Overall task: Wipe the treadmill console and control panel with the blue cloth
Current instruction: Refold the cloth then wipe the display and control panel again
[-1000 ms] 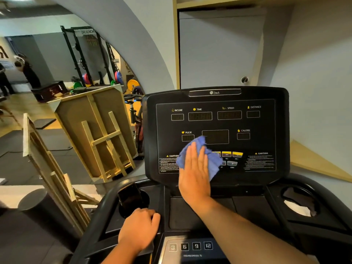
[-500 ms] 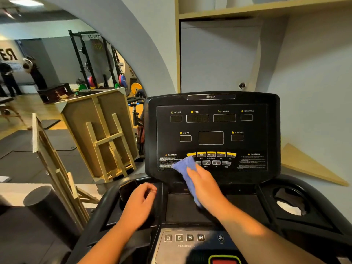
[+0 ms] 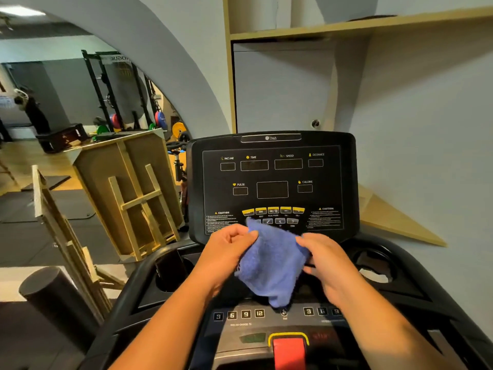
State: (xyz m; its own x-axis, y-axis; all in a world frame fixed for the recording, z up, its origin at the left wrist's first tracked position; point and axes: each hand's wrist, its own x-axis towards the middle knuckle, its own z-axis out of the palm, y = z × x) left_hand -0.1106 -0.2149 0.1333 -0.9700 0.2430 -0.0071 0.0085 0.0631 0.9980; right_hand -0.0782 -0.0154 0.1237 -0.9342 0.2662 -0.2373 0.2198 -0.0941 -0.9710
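Both hands grip the blue cloth (image 3: 272, 263) between them: left hand (image 3: 226, 249) its left edge, right hand (image 3: 326, 259) its right. Console (image 3: 272, 182) sits just beyond.

I see the cloth (image 3: 272, 265) held between my left hand (image 3: 228, 252) and right hand (image 3: 326, 259), in front of the console (image 3: 272, 182). The control panel (image 3: 240, 315) lies below the cloth. A cup holder (image 3: 376, 265) sits right of the hands.

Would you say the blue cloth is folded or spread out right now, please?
Spread: the blue terry cloth hangs open between the left hand and right hand.
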